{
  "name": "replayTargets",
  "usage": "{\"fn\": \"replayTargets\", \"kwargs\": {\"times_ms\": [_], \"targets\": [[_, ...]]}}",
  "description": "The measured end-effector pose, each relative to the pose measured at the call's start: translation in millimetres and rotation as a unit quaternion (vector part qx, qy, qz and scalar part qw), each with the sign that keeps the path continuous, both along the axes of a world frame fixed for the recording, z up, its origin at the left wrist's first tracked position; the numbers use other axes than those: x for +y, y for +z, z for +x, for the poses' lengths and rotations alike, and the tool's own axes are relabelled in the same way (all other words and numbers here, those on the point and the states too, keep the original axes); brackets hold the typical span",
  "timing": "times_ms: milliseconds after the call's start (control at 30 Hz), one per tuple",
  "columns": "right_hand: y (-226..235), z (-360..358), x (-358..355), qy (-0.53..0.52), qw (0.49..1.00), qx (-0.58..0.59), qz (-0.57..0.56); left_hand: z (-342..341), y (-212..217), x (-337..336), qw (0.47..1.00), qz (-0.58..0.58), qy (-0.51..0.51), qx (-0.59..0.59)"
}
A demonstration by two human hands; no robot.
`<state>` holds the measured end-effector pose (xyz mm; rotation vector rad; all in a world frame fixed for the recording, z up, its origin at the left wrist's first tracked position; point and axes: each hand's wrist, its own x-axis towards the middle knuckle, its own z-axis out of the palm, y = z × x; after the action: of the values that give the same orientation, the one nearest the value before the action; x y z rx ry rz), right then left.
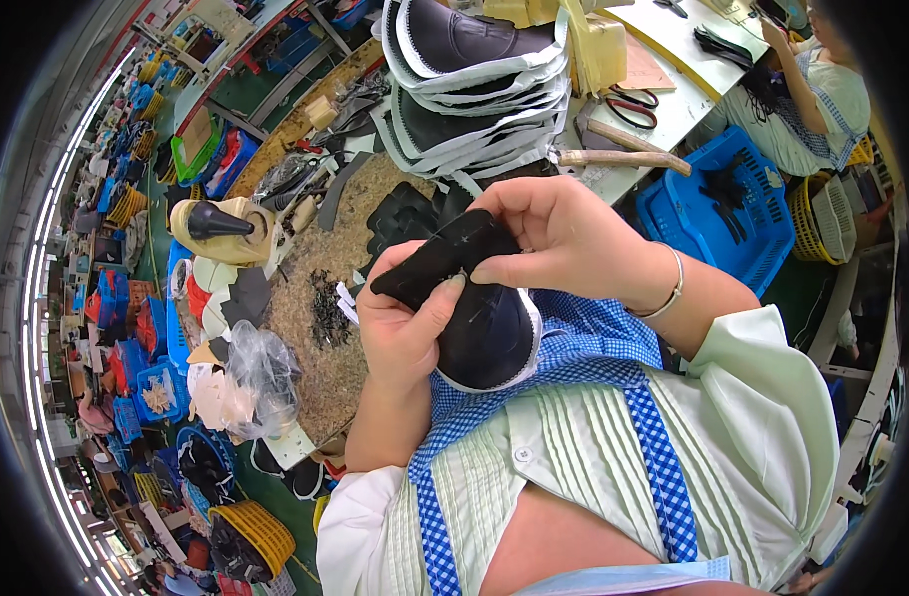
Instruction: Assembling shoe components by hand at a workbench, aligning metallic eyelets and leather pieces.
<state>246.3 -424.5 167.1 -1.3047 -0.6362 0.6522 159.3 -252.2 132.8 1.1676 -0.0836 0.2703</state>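
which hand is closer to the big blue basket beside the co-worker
Right: the right hand is left of the blue basket; the left hand is farther left.

The shoe upper (486, 333) is black, the apron (595, 336) checked blue and white.

Low pass is afforded over the bare brown board (300, 260), left of the left hand (405, 323); only small black scraps (328, 310) are crossed. Farther left, the way is blocked by a clear plastic bag (261, 377) and a cream block with black cone (221, 226). Straight ahead is closed off by the tall stack of white-edged pieces (474, 94); tools (295, 177) are crowded to its left. Beyond the right hand (568, 238), the route is obstructed by wooden handles (613, 157) and red-handled scissors (633, 105). Torso side is filled by the held black piece (484, 343).
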Motion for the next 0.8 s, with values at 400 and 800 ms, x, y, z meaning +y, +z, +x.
{"fn": "replayTargets", "kwargs": {"times_ms": [400, 800], "targets": [[-12, -13, -1, -0.156, 0.831, -0.515, 0.143, -10, 13, 7, 0.906, 0.329, 0.086, -0.252], [7, -15, -5, -0.019, 0.898, -0.430, 0.094, -17, 20, 5, 0.843, 0.422, 0.089, -0.321]]}}
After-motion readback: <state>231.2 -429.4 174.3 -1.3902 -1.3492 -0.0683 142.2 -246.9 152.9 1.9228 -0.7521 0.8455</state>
